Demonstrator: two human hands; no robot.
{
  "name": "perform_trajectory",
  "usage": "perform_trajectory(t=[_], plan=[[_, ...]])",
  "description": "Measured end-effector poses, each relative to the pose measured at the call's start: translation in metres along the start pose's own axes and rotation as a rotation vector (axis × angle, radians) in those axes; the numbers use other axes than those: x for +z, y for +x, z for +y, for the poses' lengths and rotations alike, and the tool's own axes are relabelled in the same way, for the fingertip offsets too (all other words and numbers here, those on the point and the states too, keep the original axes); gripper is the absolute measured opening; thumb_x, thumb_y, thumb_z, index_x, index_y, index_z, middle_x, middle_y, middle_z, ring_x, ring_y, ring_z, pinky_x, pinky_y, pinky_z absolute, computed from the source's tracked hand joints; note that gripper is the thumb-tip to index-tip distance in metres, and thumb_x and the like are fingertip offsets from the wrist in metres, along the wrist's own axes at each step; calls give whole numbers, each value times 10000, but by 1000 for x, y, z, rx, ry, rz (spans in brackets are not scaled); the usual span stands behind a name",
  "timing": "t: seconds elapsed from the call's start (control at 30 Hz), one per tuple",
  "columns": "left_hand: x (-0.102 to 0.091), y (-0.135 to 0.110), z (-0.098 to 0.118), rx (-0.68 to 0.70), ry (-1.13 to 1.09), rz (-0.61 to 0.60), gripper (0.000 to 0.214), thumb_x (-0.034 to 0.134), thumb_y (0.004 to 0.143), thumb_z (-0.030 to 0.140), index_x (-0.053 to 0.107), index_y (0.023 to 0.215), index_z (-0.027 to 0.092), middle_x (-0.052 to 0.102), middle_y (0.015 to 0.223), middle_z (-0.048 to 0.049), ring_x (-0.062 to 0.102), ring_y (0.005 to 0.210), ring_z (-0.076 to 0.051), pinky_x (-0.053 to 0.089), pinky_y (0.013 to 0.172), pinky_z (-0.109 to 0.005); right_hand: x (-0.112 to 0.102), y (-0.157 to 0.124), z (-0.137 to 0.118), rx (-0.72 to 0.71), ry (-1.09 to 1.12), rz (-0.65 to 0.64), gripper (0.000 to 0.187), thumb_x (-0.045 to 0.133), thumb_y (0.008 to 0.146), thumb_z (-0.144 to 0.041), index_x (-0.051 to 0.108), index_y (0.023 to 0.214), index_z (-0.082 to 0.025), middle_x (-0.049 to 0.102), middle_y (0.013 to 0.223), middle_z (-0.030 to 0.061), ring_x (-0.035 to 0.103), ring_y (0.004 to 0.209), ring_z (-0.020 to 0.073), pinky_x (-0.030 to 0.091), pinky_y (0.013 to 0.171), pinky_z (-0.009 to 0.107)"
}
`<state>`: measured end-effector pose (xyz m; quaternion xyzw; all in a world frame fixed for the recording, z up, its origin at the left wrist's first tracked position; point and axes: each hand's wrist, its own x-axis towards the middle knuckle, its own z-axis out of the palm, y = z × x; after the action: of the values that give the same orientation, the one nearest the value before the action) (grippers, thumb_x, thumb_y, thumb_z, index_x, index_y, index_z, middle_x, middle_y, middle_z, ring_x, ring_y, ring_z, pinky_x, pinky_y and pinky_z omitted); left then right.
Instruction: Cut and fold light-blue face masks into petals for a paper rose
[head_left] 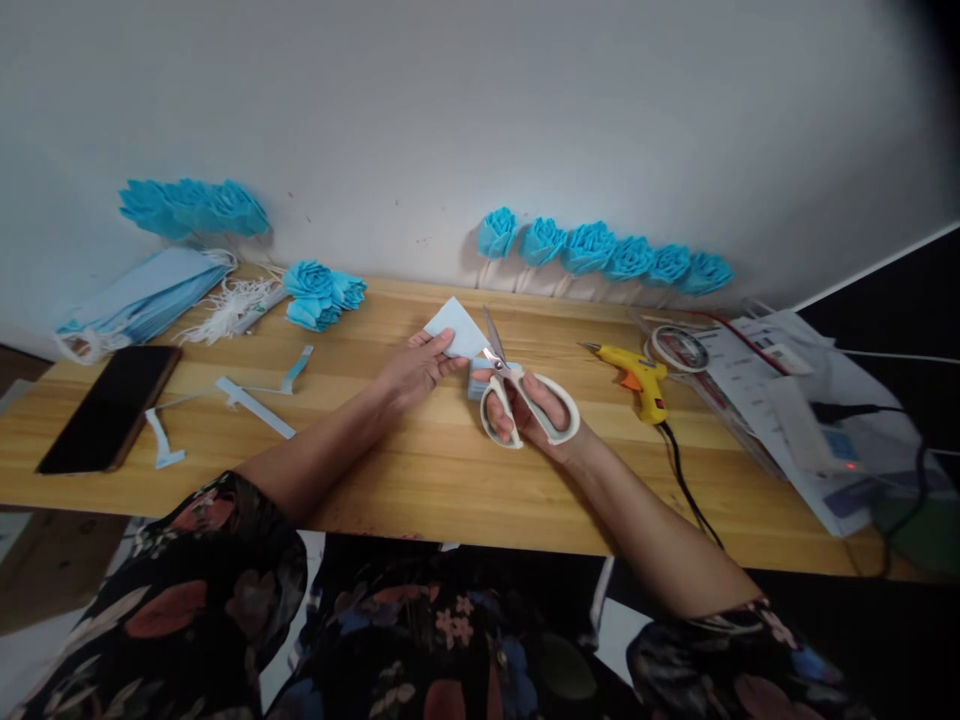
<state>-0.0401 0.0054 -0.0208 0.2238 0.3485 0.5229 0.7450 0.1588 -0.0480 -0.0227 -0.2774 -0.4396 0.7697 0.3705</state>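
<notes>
Floral clothing [450, 640] fronts a wooden table [420, 470] below a grey wall [420, 120], hands [420, 368] closed on blue sheet [456, 322] (left), scissors [512, 373] (right).

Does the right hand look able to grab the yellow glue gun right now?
Probably not just yet: the right hand is holding the scissors. Otherwise, nothing seems to block its way to the yellow glue gun.

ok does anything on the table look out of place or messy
Mainly the scraps just right of the phone: narrow pale strips lying loose at odd angles, like offcuts. The papers at the right also look untidy, spread unevenly with a white box on top. I see no spill.
</notes>
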Motion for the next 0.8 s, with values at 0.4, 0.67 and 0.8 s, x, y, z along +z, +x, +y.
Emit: perform_trajectory(t=[0.4,0.67,0.8], plan=[[2,-1,1,-14,2,38,78,671,921,86,709,856,108,758,812,-43,698,692,-105,573,666,-207,2,2,2,-31,56,26,565,706,828,-654,724,1129,-177,583,620,-40,452,444,75,435,431,226],[-1,0,0,-17,7,24,28,685,914,104,709,899,107,764,831,-50,700,705,-103,593,703,-204,-2,3,5,-13,55,68,555,729,821,-632,741,1104,-154,586,588,-42,427,390,59,406,372,209],[0,0,1,-16,-6,25,16,684,914,93,695,907,103,762,806,-40,705,678,-95,582,634,-172,-3,4,5,10,58,83,566,774,778,-635,754,1057,-143,579,561,-47,424,373,51,394,349,193]])
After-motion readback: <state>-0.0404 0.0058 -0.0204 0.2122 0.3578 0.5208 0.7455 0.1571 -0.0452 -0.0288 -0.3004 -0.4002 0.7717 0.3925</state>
